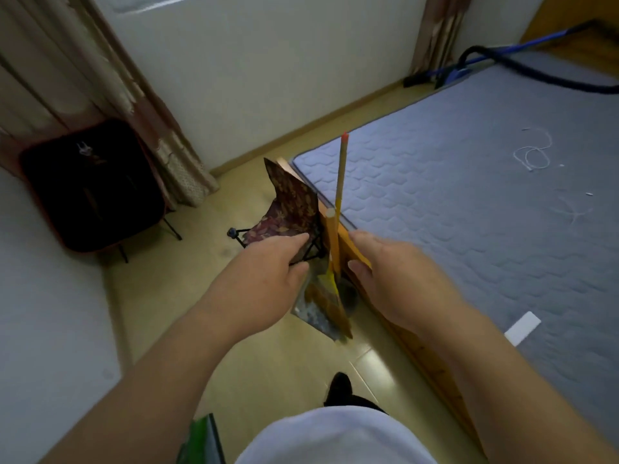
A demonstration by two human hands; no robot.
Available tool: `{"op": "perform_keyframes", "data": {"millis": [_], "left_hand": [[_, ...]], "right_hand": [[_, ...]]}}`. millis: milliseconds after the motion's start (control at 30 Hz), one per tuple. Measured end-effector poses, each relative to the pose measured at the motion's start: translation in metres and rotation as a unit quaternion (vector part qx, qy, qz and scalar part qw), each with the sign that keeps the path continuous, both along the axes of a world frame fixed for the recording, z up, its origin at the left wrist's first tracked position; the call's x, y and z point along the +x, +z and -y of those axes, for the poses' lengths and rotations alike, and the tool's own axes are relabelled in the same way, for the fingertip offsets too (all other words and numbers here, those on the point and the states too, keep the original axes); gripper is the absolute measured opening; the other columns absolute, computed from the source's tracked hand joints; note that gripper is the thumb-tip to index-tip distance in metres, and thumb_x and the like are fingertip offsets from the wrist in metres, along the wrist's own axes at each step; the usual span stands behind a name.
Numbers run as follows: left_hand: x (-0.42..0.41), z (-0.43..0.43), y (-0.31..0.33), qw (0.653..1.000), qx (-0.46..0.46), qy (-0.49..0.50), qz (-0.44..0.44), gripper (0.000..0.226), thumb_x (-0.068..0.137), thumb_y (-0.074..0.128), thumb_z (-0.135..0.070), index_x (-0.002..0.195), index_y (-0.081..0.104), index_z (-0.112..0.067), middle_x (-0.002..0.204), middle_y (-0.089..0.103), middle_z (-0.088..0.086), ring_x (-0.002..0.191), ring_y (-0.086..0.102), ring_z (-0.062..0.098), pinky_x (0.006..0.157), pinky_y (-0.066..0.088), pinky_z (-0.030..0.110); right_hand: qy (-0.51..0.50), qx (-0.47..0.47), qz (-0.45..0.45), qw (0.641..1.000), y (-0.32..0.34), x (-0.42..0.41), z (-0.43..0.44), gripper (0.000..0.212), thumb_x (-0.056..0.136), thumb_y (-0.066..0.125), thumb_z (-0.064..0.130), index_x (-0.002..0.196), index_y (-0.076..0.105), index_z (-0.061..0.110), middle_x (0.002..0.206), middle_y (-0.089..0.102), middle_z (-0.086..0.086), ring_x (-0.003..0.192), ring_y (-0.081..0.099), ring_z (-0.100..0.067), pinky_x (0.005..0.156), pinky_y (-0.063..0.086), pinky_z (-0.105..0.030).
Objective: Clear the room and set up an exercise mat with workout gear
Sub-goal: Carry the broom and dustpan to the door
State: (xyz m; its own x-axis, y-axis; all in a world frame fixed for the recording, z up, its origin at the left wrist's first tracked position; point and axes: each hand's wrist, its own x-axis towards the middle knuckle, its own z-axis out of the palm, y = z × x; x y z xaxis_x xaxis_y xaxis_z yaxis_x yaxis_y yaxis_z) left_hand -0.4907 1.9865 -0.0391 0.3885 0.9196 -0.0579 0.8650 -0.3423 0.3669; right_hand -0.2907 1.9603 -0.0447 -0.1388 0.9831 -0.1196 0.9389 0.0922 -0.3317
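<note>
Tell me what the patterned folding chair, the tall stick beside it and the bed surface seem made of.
Folding chair: matte fabric with a leaf print, slung on thin black rods, probably metal. Stick: pale yellow, dull, likely wood or bamboo; red tip, material unclear. Bed surface: grey quilted textile, shown by stitched wavy lines.

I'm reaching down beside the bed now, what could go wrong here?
The two long handles lean on the bed frame by your right hand; a nudge could topple them onto the dustpan. The folding chair has thin black legs by your left hand that might pinch it.
</note>
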Motion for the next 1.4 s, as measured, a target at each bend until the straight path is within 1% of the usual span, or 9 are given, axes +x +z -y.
{"op": "perform_keyframes", "data": {"millis": [133,267,567,667,867,1000,1167,1300,1400], "left_hand": [[0.007,-0.082,0.006,1.0,0.003,-0.023,0.012,0.05,0.102,0.05,-0.028,0.151,0.041,-0.024,0.146,0.052,-0.006,0.131,0.048,0.009,0.102,0.032,0.016],[0.015,-0.162,0.003,0.998,-0.005,-0.057,0.036,0.045,0.102,0.052,-0.024,0.146,0.048,-0.026,0.135,0.06,-0.009,0.116,0.05,-0.001,0.088,0.03,0.002],[0.045,-0.376,-0.056,0.98,-0.054,-0.194,-0.001,0.048,0.103,0.049,-0.026,0.15,0.043,-0.02,0.148,0.052,0.001,0.136,0.047,0.018,0.107,0.034,0.024],[0.057,-0.456,-0.092,0.963,-0.062,-0.261,-0.04,0.051,0.103,0.048,-0.027,0.152,0.038,-0.019,0.154,0.044,0.003,0.141,0.04,0.023,0.114,0.032,0.035],[0.077,-0.571,-0.148,0.926,-0.089,-0.355,-0.09,0.055,0.102,0.048,-0.023,0.155,0.032,-0.018,0.157,0.038,0.007,0.14,0.039,0.028,0.112,0.033,0.039],[0.102,-0.605,-0.186,0.9,-0.107,-0.402,-0.127,0.062,0.103,0.045,-0.016,0.159,0.018,-0.011,0.167,0.01,0.006,0.152,0.016,0.024,0.12,0.021,0.034],[0.131,-0.638,-0.226,0.891,-0.104,-0.411,-0.161,0.071,0.099,0.045,-0.008,0.159,0.007,-0.01,0.167,-0.01,0.004,0.154,-0.002,0.027,0.124,0.017,0.042],[0.152,-0.657,-0.249,0.892,-0.11,-0.406,-0.165,0.079,0.094,0.054,-0.012,0.159,0.009,-0.014,0.166,-0.015,0.006,0.151,0.013,0.037,0.118,0.03,0.047],[0.159,-0.664,-0.26,0.901,-0.138,-0.384,-0.145,0.08,0.091,0.057,-0.011,0.158,0.014,-0.015,0.166,-0.013,0.004,0.147,0.026,0.035,0.11,0.041,0.045]], "right_hand": [[-0.016,0.018,-0.017,1.0,0.001,0.001,-0.082,0.04,0.105,0.047,0.03,0.144,0.045,0.023,0.14,0.058,0.002,0.119,0.06,-0.023,0.091,0.053,-0.037],[-0.083,0.024,-0.041,0.995,-0.005,0.004,-0.152,0.034,0.104,0.047,0.028,0.137,0.049,0.021,0.135,0.062,-0.002,0.119,0.061,-0.026,0.094,0.054,-0.045],[-0.273,-0.008,-0.035,0.961,-0.043,-0.018,-0.285,0.033,0.107,0.041,0.022,0.139,0.048,0.019,0.13,0.063,-0.004,0.115,0.061,-0.026,0.091,0.054,-0.041],[-0.343,-0.005,-0.023,0.939,-0.055,-0.034,-0.323,0.034,0.107,0.039,0.022,0.14,0.047,0.018,0.138,0.058,-0.002,0.121,0.058,-0.024,0.095,0.051,-0.039],[-0.473,-0.034,-0.023,0.88,-0.07,-0.082,-0.377,0.046,0.105,0.042,0.016,0.151,0.037,0.014,0.155,0.042,-0.003,0.135,0.048,-0.023,0.105,0.045,-0.04],[-0.494,-0.057,-0.014,0.868,-0.076,-0.1,-0.406,0.052,0.106,0.04,0.015,0.156,0.025,0.014,0.162,0.031,-0.002,0.147,0.032,-0.019,0.112,0.036,-0.036],[-0.497,-0.062,0.002,0.866,-0.091,-0.111,-0.436,0.056,0.105,0.042,0.01,0.157,0.021,0.008,0.164,0.026,-0.008,0.152,0.021,-0.022,0.119,0.026,-0.034],[-0.514,-0.062,0.009,0.856,-0.102,-0.112,-0.449,0.056,0.106,0.04,0.011,0.158,0.02,0.008,0.164,0.026,-0.009,0.152,0.02,-0.022,0.121,0.021,-0.033],[-0.524,-0.065,0.012,0.849,-0.11,-0.114,-0.449,0.055,0.106,0.04,0.011,0.158,0.02,0.009,0.163,0.028,-0.008,0.152,0.02,-0.021,0.12,0.021,-0.031]]}}
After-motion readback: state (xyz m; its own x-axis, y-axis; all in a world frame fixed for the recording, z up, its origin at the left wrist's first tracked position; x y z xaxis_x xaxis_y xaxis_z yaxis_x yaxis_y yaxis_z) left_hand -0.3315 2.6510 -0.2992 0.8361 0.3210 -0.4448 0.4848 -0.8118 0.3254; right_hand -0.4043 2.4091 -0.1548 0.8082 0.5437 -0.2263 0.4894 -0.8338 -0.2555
